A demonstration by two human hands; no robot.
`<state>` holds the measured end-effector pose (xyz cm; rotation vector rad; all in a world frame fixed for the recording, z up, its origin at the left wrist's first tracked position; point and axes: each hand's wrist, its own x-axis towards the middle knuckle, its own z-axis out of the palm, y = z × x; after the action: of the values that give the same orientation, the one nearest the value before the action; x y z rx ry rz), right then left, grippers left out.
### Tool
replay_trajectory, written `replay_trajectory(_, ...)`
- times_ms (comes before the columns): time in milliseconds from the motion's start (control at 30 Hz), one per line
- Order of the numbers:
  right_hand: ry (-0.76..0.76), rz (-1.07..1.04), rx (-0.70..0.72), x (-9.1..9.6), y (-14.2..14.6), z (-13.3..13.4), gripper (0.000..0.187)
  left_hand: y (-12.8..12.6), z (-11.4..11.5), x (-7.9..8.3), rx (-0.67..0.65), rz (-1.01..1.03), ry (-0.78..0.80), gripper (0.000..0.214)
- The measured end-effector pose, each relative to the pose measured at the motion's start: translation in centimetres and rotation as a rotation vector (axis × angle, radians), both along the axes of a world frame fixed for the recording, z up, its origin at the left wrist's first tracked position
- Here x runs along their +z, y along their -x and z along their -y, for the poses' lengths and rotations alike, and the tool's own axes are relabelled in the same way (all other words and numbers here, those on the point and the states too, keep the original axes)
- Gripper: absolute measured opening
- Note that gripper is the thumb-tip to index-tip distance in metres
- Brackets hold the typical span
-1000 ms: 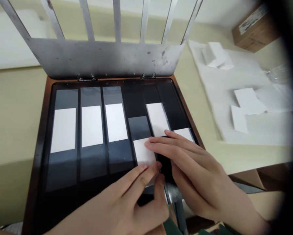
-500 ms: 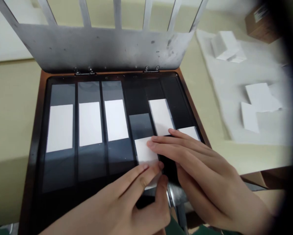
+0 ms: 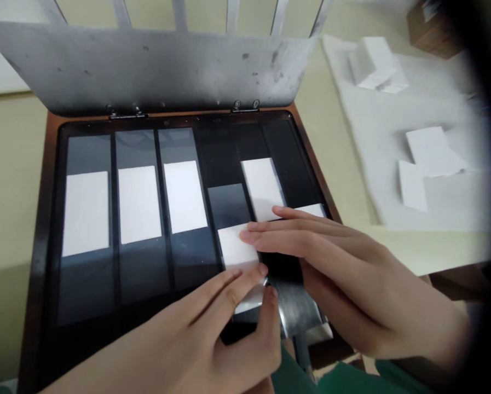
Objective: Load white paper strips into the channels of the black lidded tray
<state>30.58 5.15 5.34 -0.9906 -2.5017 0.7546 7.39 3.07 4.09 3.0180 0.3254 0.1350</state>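
A shallow black tray [image 3: 52, 230] with a brown rim holds glossy dark strips, several with a white card on them. My left hand [image 3: 224, 323] bends over the lower end of a white card [image 3: 237, 246], its thumb and fingers pinched at the card's right edge. On the upper right of that card lie the fingertips of my right hand [image 3: 347, 273], its fingers stretched out and holding nothing. This card's dark strip [image 3: 229, 203] sits lower than the three on the left. Another white card [image 3: 262, 186] lies just beyond my right fingertips.
A slotted metal lid [image 3: 167, 71] stands raised on hinges at the tray's far edge. To the right, loose white cards [image 3: 429, 150] and a white stack [image 3: 372, 61] lie on a white sheet [image 3: 364, 126]. A brown box [image 3: 432, 30] is behind. Below my right hand is a shiny metal piece [image 3: 296, 312].
The view has shifted slightly, so the tray appears a little further left and higher. Both hands stay on the same card, and more of the metal piece below my right hand shows.
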Motion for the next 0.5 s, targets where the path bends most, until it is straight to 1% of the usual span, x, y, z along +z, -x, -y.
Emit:
replay_trajectory(100, 0.038, 0.017, 0.078, 0.0, -0.7, -0.3, 0.050, 0.1, -0.4, -0.2, -0.045, 0.027, -0.014, 0.025)
replay_trajectory(167, 0.048, 0.044, 0.158, 0.2, -1.2, -0.6, 0.054, 0.1, -0.6, -0.2, -0.043, 0.049, -0.024, 0.025)
replay_trajectory(300, 0.039, 0.131, 0.288, 0.6, -1.7, -1.1, 0.064, 0.1, -0.5, 0.0, -0.073, 0.003, -0.021, 0.023)
replay_trajectory(367, 0.025, 0.161, 0.302, 0.7, -1.7, -1.2, 0.063, 0.1, -0.2, 0.0, -0.056, -0.006, 0.003, 0.022)
replay_trajectory(500, -0.005, 0.179, 0.305, 0.7, -1.8, -1.1, 0.060, 0.1, 0.3, -0.2, 0.028, 0.026, 0.041, 0.026)
